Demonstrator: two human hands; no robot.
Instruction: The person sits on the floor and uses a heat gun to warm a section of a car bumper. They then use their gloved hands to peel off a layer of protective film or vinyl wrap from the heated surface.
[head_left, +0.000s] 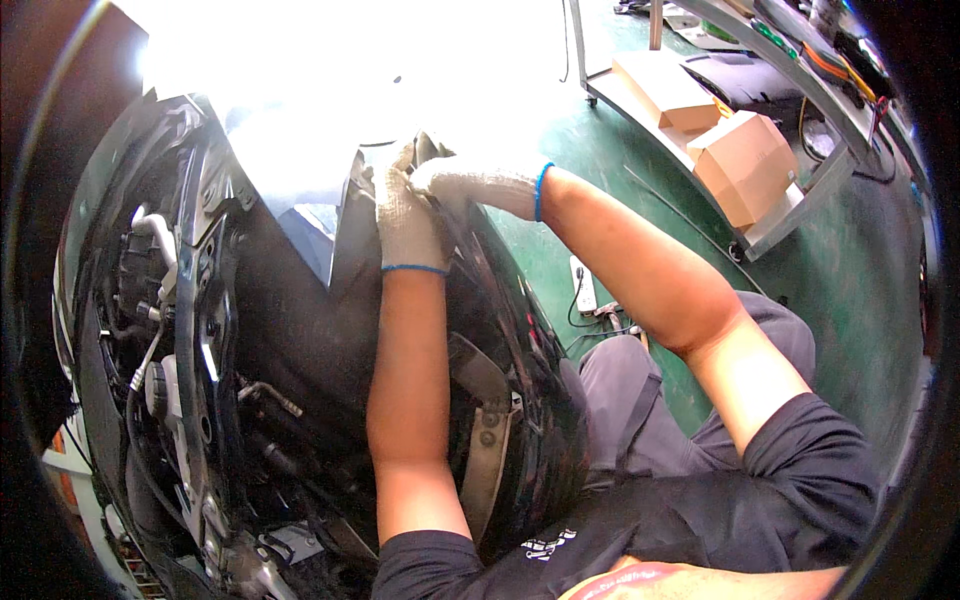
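Note:
Both my hands wear off-white knit gloves with blue cuffs. They are close together at the far end of a glossy black car body panel point(525, 330). My left hand point(411, 228) reaches straight ahead, its fingers closed near the panel's upper end. From the right, my right hand point(490, 186) comes across, with its fingers bent in beside the left one's. Glare and the gloves hide what the fingers grip. Next to my left hand, a dark pointed edge point(345, 225) stands against a bright, pale blue surface point(285, 160).
Exposed vehicle parts, hoses and a metal frame point(187, 300) lie at left. On the green floor point(840, 270) at right are a power strip point(582, 285) with cables and a thin rod point(690, 215). A metal shelf cart point(800, 225) holds cardboard boxes point(742, 165). Strong glare whitens the far side.

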